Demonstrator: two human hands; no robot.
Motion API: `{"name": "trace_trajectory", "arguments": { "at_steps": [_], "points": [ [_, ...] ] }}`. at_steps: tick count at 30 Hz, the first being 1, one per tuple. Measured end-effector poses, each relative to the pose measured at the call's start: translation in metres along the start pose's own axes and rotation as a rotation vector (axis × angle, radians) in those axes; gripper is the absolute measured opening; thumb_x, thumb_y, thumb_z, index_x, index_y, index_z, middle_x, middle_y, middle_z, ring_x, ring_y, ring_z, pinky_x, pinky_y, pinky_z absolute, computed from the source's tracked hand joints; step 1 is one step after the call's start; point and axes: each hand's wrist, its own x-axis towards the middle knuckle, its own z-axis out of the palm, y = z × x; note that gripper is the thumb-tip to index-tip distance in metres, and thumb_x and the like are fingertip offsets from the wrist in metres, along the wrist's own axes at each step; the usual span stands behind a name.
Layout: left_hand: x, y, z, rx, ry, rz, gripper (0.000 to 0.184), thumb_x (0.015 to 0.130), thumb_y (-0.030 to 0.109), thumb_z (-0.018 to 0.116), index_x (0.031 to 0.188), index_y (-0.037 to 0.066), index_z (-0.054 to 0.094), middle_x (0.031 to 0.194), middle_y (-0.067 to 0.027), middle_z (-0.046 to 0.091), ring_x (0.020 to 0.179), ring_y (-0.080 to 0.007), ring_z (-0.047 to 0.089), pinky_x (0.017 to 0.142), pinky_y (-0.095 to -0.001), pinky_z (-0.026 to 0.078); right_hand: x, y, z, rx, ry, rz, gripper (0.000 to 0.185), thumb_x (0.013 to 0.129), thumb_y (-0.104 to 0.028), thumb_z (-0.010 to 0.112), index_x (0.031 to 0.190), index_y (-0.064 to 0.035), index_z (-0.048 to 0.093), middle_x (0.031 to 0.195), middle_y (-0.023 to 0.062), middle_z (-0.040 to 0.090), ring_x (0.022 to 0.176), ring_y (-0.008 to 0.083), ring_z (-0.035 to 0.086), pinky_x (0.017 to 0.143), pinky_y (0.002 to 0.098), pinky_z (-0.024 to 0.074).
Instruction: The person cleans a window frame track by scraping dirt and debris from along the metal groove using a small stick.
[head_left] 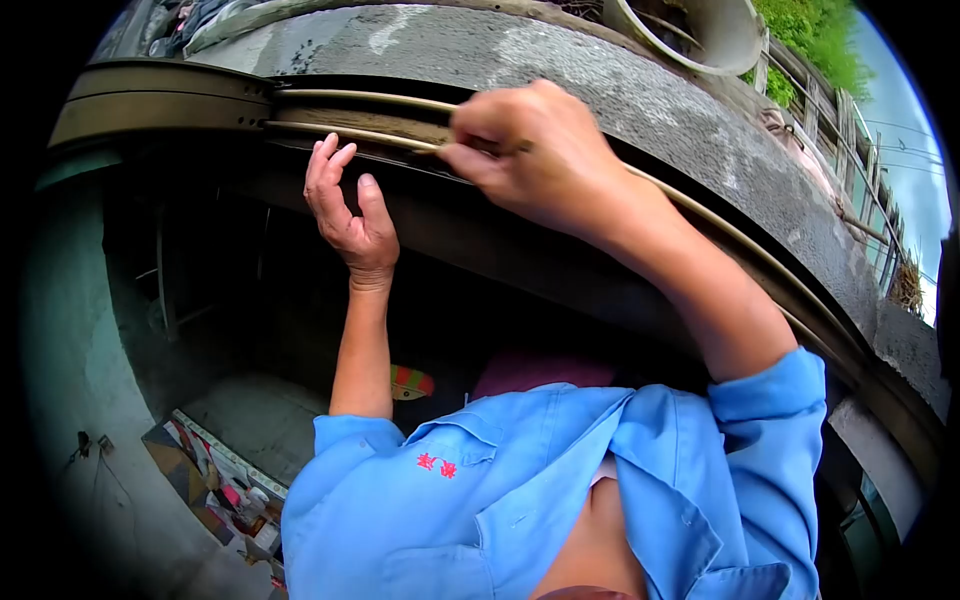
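In the head view, the right hand [535, 140] is curled into a fist over two rails [370, 137] that run out past both its sides; whether it grips anything, I cannot tell. Just below them, the left hand [348, 205] is open, empty, fingers loosely bent. Concrete [560, 50] lies beyond the right hand.

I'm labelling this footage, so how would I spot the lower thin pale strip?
Find the grey concrete ledge across the top. Below it, two thin pale strips run along a dark beam. The lower strip passes nearer the left hand.
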Motion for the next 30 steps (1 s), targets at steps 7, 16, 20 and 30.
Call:
{"name": "trace_trajectory", "arguments": {
  "at_steps": [7, 16, 20, 30],
  "points": [
    [0.0, 0.003, 0.005, -0.269, 0.175, -0.282, 0.028, 0.089, 0.0, 0.045, 0.116, -0.002, 0.049, 0.129, -0.0136, 0.046, 0.118, -0.0242, 0.046, 0.099, -0.037, 0.038, -0.043, 0.01, -0.039, -0.018, -0.157, -0.098, 0.017, 0.079, -0.015, 0.065, 0.068, -0.0089, 0.054, 0.062, 0.0069, 0.05, 0.063, 0.0252, 0.053, 0.064, 0.036, 0.0368],
    [-0.002, 0.009, 0.003, -0.02, 0.124, -0.205, 0.021, 0.086, 0.001, 0.05, 0.107, -0.001, 0.055, 0.121, -0.0162, 0.052, 0.117, -0.0318, 0.047, 0.101, -0.0419, 0.037, -0.076, -0.01, -0.079, -0.128, -0.142, 0.009, 0.014, 0.074, -0.008, 0.07, 0.068, -0.0075, 0.057, 0.061, 0.0039, 0.05, 0.055, 0.0207, 0.048, 0.059, 0.0329, 0.036],
    [0.0, 0.009, 0.003, 0.037, 0.092, -0.179, 0.021, 0.086, 0.0, 0.049, 0.106, 0.0, 0.056, 0.121, -0.0158, 0.051, 0.117, -0.0319, 0.046, 0.101, -0.0419, 0.037, 0.0, -0.005, -0.009, -0.107, -0.157, -0.211, 0.024, 0.075, -0.009, 0.068, 0.065, -0.0086, 0.047, 0.061, 0.0048, 0.045, 0.059, 0.0216, 0.047, 0.059, 0.0342, 0.0322],
    [0.0, 0.012, 0.0, 0.056, 0.089, -0.18, 0.025, 0.081, -0.006, 0.053, 0.105, 0.0, 0.057, 0.122, -0.0149, 0.051, 0.114, -0.0291, 0.049, 0.099, -0.0397, 0.039, -0.085, -0.03, -0.09, -0.301, -0.216, 0.062, 0.014, 0.067, -0.001, 0.069, 0.064, -0.0053, 0.056, 0.057, 0.0048, 0.047, 0.052, 0.0208, 0.044, 0.057, 0.0336, 0.0352]
  ]
}}
